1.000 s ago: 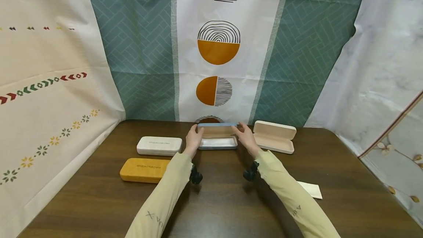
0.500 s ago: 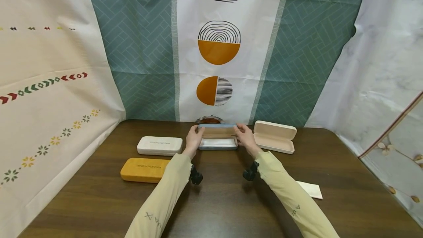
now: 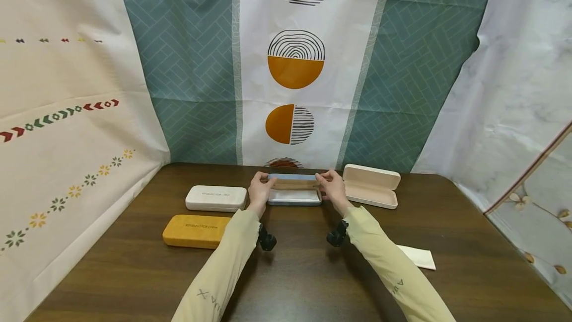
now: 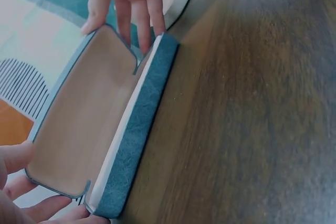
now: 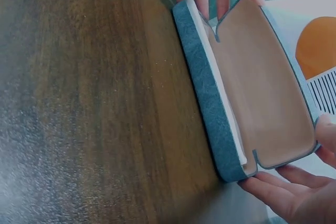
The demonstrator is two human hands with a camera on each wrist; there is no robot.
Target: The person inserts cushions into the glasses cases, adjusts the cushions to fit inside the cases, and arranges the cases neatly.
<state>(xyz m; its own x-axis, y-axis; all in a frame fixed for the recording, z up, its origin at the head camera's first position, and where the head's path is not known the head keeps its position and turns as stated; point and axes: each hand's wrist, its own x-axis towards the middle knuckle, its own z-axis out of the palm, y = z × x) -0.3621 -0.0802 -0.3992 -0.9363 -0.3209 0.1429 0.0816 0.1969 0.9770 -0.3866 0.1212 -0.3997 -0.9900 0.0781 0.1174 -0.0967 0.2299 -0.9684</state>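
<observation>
A blue glasses case (image 3: 292, 177) with a tan lining lies in the middle towards the table's far side, its lid partly raised. Inside its base is a folded white cloth (image 3: 294, 196). My left hand (image 3: 259, 193) holds the case's left end, thumb on the lid's edge and fingers along the side. At the other end my right hand (image 3: 332, 190) grips in the same way. Both wrist views show the lid's tan inside (image 4: 86, 108) and the blue front wall (image 5: 202, 95) of the base resting on the table.
To the left lie a closed white glasses case (image 3: 216, 198) and a closed yellow one (image 3: 194, 231), partly behind my left sleeve. An opened cream case (image 3: 371, 186) stands close on the right. A white cloth (image 3: 417, 257) lies near my right forearm. Curtains hang behind the table (image 3: 295, 272).
The blue case's lid has tilted down towards me, showing more of its blue top. Both hands have come slightly nearer with it, and the right fingers have settled against the case's end.
</observation>
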